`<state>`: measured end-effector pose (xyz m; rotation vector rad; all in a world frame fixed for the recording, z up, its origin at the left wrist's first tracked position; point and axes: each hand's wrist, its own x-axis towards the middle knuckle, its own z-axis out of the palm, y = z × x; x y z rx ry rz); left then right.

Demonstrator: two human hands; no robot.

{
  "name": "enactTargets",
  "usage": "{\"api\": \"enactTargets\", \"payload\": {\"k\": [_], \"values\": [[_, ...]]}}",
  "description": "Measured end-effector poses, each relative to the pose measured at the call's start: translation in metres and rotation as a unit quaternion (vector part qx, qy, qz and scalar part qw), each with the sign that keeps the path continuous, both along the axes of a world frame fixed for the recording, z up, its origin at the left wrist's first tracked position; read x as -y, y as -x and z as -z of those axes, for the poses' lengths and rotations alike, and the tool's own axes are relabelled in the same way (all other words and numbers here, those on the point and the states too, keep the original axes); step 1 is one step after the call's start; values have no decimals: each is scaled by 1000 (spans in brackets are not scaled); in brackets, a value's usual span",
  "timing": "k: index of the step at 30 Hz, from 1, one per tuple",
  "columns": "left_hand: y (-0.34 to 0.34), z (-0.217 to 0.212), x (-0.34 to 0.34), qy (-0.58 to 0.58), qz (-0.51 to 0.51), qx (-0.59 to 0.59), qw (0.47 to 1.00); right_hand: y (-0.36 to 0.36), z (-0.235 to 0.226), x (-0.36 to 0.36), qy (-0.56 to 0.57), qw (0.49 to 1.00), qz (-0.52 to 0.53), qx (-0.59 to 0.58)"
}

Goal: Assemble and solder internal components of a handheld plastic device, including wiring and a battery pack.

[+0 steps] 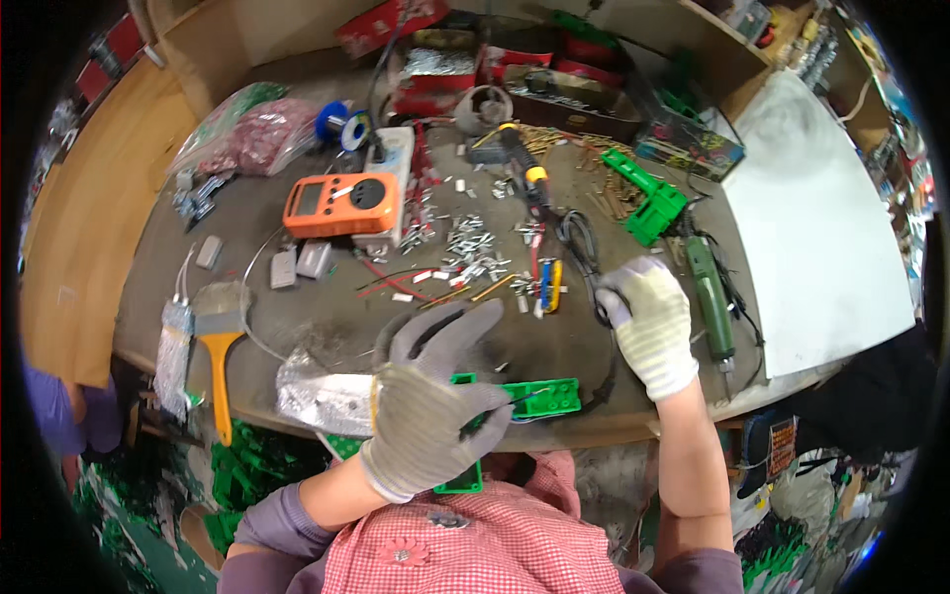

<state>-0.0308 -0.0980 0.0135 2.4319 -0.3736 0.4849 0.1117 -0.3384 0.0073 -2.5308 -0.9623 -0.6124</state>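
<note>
My left hand, in a striped grey-palmed glove, hovers over a green plastic housing at the table's front edge. Its fingers are stretched apart, and a thin dark wire shows just past the thumb. Another green part lies below that wrist, partly covered. Beside the same hand is a foil-wrapped block. Gloved in pale stripes, my right hand is closed with thumb and fingertips on a black cable. The cable loops back toward a black-and-yellow tool and runs down to the housing's right end.
An orange multimeter, small metal terminals and red wires stand mid-table. To the left lie a brush and a foil-wrapped pack. A green electric screwdriver, a green casing and a white sheet lie right.
</note>
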Motion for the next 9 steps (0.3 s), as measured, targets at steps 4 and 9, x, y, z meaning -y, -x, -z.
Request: {"api": "enactTargets", "payload": {"k": [4,9], "values": [[-1,5,4,5,0,-7,1000,-43,-16,59,63,981,184,-5],[-2,4,3,-27,-4,-1,1000,-74,-13,94,146,943,256,-154]]}}
